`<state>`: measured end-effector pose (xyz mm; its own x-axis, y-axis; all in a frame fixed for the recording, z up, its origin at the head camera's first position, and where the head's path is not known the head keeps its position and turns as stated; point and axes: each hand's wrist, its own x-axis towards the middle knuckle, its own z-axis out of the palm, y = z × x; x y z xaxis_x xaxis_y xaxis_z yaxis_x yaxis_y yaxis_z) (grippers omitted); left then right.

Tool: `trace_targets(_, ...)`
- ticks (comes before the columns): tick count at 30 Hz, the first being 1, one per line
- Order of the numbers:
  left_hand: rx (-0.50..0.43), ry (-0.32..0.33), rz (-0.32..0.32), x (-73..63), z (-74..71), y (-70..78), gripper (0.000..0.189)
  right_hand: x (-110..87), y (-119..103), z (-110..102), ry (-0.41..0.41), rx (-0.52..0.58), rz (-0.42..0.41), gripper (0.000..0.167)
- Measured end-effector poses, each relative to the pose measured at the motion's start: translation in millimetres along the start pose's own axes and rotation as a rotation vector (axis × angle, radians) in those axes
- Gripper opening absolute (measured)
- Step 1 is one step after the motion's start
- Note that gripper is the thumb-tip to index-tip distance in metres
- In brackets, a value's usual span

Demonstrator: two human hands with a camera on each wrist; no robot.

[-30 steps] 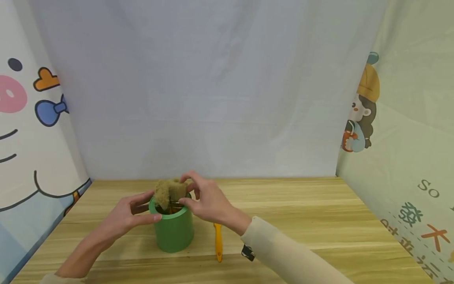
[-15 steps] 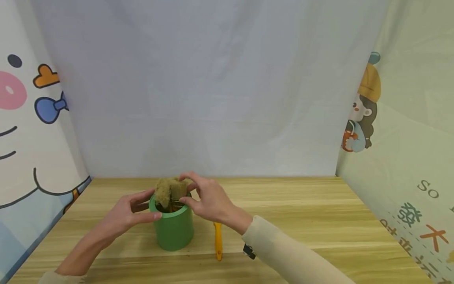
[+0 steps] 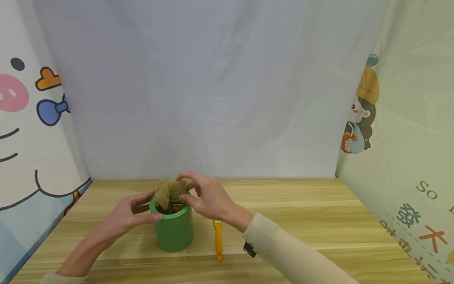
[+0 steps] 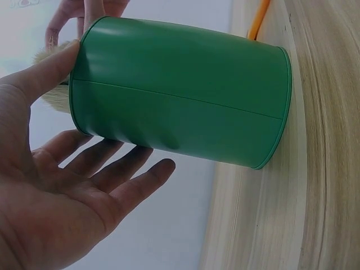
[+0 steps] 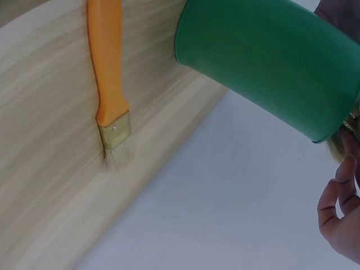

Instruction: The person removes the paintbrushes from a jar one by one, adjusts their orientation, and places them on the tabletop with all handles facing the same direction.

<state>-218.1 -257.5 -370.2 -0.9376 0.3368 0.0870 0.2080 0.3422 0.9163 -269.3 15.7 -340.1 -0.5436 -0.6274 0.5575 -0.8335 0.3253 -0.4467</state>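
A green cylindrical can (image 3: 173, 233) stands upright on the table, with paintbrushes in it, tan bristles (image 3: 163, 194) up. My left hand (image 3: 125, 213) holds the can by its rim from the left; in the left wrist view the thumb lies on the rim and the fingers pass along the can's side (image 4: 180, 95). Over the can's mouth, my right hand (image 3: 210, 198) pinches a paintbrush (image 3: 177, 190) near its bristles and metal band. The brush handles are mostly hidden inside the can, and how many brushes there are I cannot tell.
Another paintbrush (image 3: 218, 241) with an orange handle lies on the wooden table (image 3: 301, 232), right of the can and under the right forearm. A pale cloth (image 3: 227, 86) hangs behind the table, and printed cloths (image 3: 400, 157) flank both sides.
The right hand has shifted very slightly with the paintbrush, and more orange shows inside the can's mouth. The left hand and the can stay in place.
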Motion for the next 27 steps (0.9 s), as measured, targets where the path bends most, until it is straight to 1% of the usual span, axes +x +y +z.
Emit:
trace_targets(6, -0.005, 0.009, 0.002, 0.4, 0.3, -0.7, 0.082, 6.9, -3.8, -10.7, 0.03, 0.033, -0.031, 0.036)
trace_targets(9, -0.002, 0.011, -0.013, 0.6, 0.0, -0.6, 0.084, 10.4, -5.0, -16.8, 0.042, 0.064, -0.042, 0.037)
trace_targets(13, 0.004, 0.009, -0.03, 0.7, -0.4, -0.5, 0.086, 15.6, -6.8, -25.7, 0.077, 0.097, -0.079, 0.038)
trace_targets(19, 0.002, 0.006, -0.039, 0.9, -0.5, -0.2, 0.086, 24.1, -10.8, -40.5, 0.144, 0.093, -0.139, 0.039)
trace_targets(27, -0.001, 0.008, -0.032, 0.3, -0.5, -0.9, 0.085, 33.0, -16.3, -57.8, 0.178, 0.12, -0.189, 0.039)
